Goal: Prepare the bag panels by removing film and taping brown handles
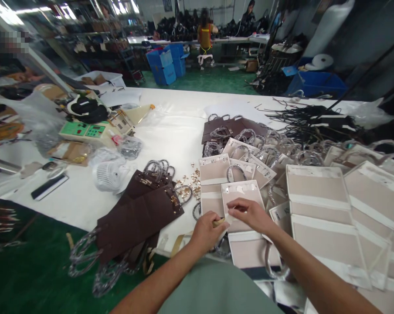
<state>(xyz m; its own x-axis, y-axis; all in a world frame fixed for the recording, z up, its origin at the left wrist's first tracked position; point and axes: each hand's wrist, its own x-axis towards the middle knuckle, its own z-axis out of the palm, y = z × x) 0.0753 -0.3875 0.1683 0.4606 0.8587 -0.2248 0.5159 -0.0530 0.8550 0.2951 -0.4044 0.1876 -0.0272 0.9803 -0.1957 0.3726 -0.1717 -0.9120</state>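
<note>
My left hand (206, 232) is closed around a small yellowish roll (218, 222) that looks like tape. From it a pale, translucent strip (229, 217) reaches toward my right hand (249, 213), whose fingers are pinched at the strip. Both hands are over a beige bag panel (241, 192) with a white border and small metal fittings along its top. Its looped handle (236, 173) is wrapped in clear film. Left of my hands lie dark brown bag panels (140, 213), stacked and overlapping, with wrapped handles and gold-coloured fittings.
Loose gold-coloured fittings (194, 181) lie between the stacks. More beige panels (319, 196) pile up on the right, with black cords (311, 120) behind. A white fan (108, 176) and a machine with green panels (86, 130) stand left. Other people are in the background.
</note>
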